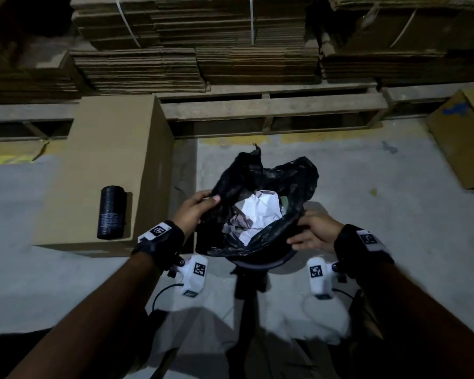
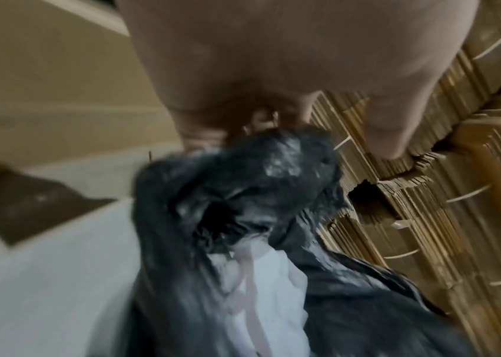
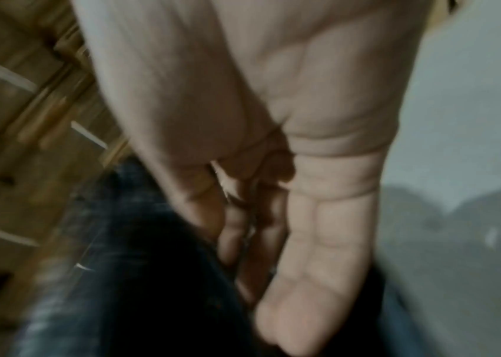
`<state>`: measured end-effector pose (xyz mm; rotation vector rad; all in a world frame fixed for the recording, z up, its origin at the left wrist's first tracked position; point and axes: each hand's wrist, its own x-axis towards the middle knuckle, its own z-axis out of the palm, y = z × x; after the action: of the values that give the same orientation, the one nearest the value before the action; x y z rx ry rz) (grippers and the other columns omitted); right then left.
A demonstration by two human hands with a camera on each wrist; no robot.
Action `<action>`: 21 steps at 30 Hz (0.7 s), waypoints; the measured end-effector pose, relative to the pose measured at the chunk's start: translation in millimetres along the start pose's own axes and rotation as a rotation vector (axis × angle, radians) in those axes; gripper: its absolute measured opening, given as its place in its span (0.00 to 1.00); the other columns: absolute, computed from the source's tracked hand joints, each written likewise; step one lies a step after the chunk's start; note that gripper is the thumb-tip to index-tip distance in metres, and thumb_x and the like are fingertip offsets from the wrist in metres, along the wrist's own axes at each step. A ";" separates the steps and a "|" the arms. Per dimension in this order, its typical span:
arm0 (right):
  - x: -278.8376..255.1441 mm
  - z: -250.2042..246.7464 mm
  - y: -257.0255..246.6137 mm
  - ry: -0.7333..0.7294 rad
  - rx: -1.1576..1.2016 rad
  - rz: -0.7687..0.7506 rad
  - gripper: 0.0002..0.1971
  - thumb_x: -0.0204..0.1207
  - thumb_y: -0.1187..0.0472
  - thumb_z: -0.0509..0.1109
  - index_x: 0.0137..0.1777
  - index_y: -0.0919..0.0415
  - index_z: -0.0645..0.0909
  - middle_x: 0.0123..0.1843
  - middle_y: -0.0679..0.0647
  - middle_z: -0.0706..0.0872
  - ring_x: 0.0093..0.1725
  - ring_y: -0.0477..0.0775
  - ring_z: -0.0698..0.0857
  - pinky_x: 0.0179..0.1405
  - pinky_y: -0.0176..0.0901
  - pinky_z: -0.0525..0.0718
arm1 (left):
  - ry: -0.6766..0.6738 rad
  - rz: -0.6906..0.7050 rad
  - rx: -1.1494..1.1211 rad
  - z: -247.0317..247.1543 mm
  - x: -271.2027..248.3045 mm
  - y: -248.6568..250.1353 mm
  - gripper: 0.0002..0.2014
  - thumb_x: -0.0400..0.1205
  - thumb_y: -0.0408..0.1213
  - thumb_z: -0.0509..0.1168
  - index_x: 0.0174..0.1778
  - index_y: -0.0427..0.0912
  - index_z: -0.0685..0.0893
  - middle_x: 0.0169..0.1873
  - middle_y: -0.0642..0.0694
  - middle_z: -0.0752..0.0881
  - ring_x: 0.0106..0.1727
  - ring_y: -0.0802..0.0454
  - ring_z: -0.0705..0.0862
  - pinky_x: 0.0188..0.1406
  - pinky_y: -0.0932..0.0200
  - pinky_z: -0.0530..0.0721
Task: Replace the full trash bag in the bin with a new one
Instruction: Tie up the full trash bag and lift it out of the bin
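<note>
trash bag (image 1: 279,181): glossy crinkled plastic | boxes (image 1: 115,170): matt cardboard | floor (image 1: 367,214): rough concrete

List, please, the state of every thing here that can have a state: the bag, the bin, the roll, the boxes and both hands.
Trash bag: mouth open, crumpled white paper inside, still in the bin.
Bin: upright, mostly hidden by the bag.
Roll of bags: lying on the flat carton, untouched.
Box at right: flaps open.
Left hand: grips the bag's edge.
Right hand: grips the bag's near edge.

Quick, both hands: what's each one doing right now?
Left hand: grips the black trash bag's left edge.
Right hand: grips its right edge.
</note>
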<state>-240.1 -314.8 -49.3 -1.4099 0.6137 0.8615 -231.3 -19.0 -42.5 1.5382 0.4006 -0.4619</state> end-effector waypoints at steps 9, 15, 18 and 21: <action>2.1 45.6 -3.0 -0.121 -0.074 -0.304 0.20 0.75 0.82 0.64 0.63 0.66 0.81 0.54 0.61 0.89 0.49 0.56 0.90 0.47 0.47 0.90 | -0.316 -0.023 0.162 52.8 -8.6 -10.1 0.31 0.66 0.55 0.77 0.64 0.48 0.83 0.56 0.44 0.88 0.55 0.50 0.86 0.63 0.56 0.81; 4.3 55.8 -8.0 -0.185 -0.118 -0.398 0.21 0.76 0.84 0.58 0.61 0.64 0.81 0.63 0.65 0.85 0.50 0.52 0.91 0.55 0.35 0.86 | -0.042 0.083 0.586 68.2 1.5 -40.3 0.26 0.67 0.49 0.78 0.61 0.51 0.83 0.50 0.50 0.90 0.52 0.51 0.87 0.53 0.60 0.82; 5.0 36.9 -22.7 0.255 -0.760 -0.752 0.19 0.75 0.74 0.67 0.65 0.61 0.81 0.59 0.58 0.87 0.56 0.54 0.88 0.56 0.20 0.76 | -0.028 -0.029 0.267 67.1 5.1 -49.8 0.07 0.75 0.39 0.70 0.48 0.45 0.90 0.44 0.43 0.92 0.48 0.44 0.89 0.60 0.47 0.85; 20.7 35.1 -29.3 0.169 -1.359 -0.969 0.36 0.72 0.64 0.69 0.79 0.38 0.65 0.81 0.47 0.69 0.77 0.56 0.68 0.74 0.48 0.66 | -0.028 -0.172 -0.019 68.5 5.5 -51.8 0.07 0.81 0.32 0.66 0.45 0.35 0.88 0.46 0.32 0.89 0.49 0.37 0.88 0.62 0.39 0.83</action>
<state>-208.8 -275.7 -45.6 -2.6329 -0.7441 0.2644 -256.5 -86.6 -89.5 1.4832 0.5160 -0.6110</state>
